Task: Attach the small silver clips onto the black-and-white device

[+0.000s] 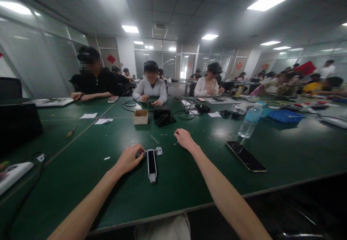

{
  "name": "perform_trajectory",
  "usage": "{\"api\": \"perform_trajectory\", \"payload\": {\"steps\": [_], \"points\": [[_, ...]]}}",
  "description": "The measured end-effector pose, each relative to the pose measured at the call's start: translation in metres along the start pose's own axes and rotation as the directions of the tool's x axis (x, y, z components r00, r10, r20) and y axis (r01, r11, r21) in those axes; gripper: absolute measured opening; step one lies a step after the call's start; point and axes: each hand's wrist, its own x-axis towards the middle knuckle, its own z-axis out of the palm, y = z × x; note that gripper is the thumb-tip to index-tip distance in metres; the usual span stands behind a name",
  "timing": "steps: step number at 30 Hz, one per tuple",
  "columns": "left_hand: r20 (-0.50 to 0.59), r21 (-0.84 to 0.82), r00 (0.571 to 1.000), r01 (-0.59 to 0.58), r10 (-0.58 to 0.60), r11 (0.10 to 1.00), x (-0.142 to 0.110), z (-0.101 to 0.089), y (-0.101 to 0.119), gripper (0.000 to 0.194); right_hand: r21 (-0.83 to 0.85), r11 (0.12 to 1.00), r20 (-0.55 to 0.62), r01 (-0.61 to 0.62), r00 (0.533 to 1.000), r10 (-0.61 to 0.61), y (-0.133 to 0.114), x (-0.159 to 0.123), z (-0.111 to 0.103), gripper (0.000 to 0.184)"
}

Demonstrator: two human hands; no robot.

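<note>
My left hand (132,157) rests on the green table (184,182) with its fingers curled at the upper left end of a long silver-framed part with a black middle (152,164). What those fingertips hold is too small to make out. A small metal plate with holes (159,150) sticks out at the part's upper right. Farther right, my right hand (184,138) is closed, fingers bent down to the tabletop, their tips hidden. Just below these fingers lies a tiny shiny piece (175,144).
A phone (246,156) and a water bottle (248,120) stand to the right. Ahead are an open cardboard box (140,117), a black case (162,115) and cables. A brush (72,131) lies left, a blue tray (286,116) far right. Several people sit across the table.
</note>
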Motion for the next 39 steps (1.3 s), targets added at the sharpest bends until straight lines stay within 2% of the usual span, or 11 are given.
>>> {"api": "perform_trajectory", "payload": {"steps": [5,9,14,23,33,39], "points": [[-0.011,-0.001,1.0,-0.02,0.02,1.0,0.002,0.002,-0.004,0.02,0.129,0.972,0.027,0.194,0.98,-0.199,-0.043,-0.012,0.016,0.018],[-0.03,0.007,0.999,-0.022,0.023,1.0,0.002,0.003,-0.004,0.018,0.226,0.937,0.037,0.268,0.958,-0.283,-0.064,-0.018,0.031,0.012],[-0.024,-0.003,0.999,-0.024,0.024,1.0,0.0,0.004,-0.003,0.016,0.301,0.925,0.028,0.232,0.967,-0.252,-0.064,-0.021,0.033,0.013],[-0.025,-0.01,1.0,0.008,-0.008,1.0,-0.001,0.003,0.002,0.014,0.3,0.94,0.104,0.161,0.974,-0.2,-0.06,-0.022,0.029,0.017],[-0.016,-0.018,1.0,0.003,-0.004,1.0,-0.003,0.003,0.002,0.013,0.314,0.947,0.08,0.074,0.991,-0.104,-0.066,-0.023,0.03,0.018],[-0.015,0.001,1.0,-0.024,0.024,1.0,-0.003,0.003,0.003,0.013,0.312,0.95,0.143,0.018,0.988,-0.065,-0.068,-0.024,0.023,0.018]]}}
